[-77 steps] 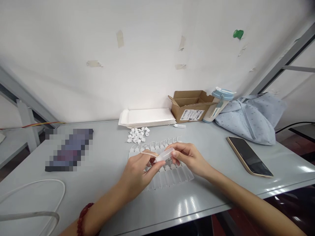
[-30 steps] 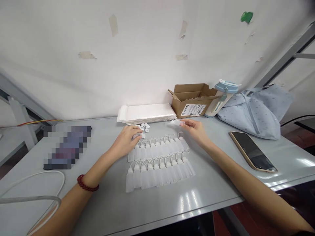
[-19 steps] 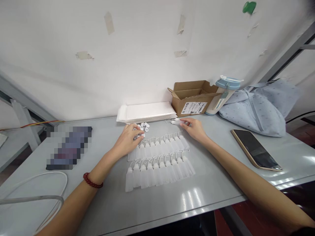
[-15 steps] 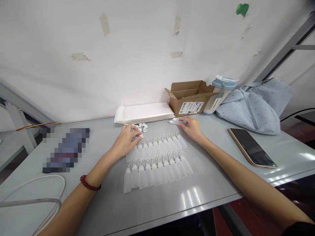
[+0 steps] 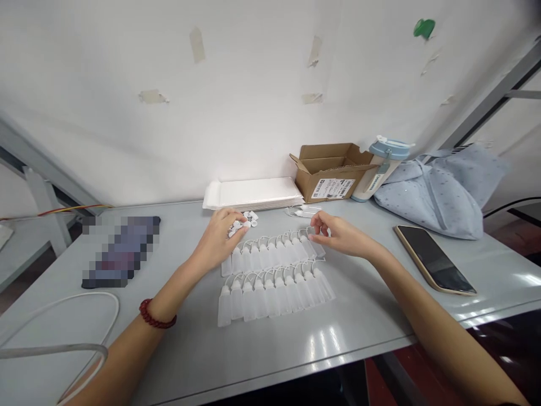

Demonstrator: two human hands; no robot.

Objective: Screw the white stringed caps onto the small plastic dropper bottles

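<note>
Two rows of small translucent squeeze bottles, a back row (image 5: 264,256) and a front row (image 5: 270,299), lie side by side with thin white tubes looped over their necks. My left hand (image 5: 220,234) is beyond the back row's left end, thumb and fingers pinched on a small white cap (image 5: 246,224). A heap of similar white caps (image 5: 252,216) sits against its fingertips. Over the right end of the back row is my right hand (image 5: 338,232), fingers curled and thumb apart, with nothing visible between them. Behind it lie loose small bottles (image 5: 307,210).
White padded envelopes (image 5: 253,194) are stacked against the wall beside an opened cardboard box (image 5: 333,175). A tumbler (image 5: 380,169) and a pale blue bag (image 5: 435,192) stand to its right. A phone (image 5: 435,259) lies at right, a pixelated item (image 5: 122,251) and white cable (image 5: 112,316) at left.
My right hand has let go of a small bottle near the box and drawn back toward the right end of the back row. My left hand stays by the caps.
</note>
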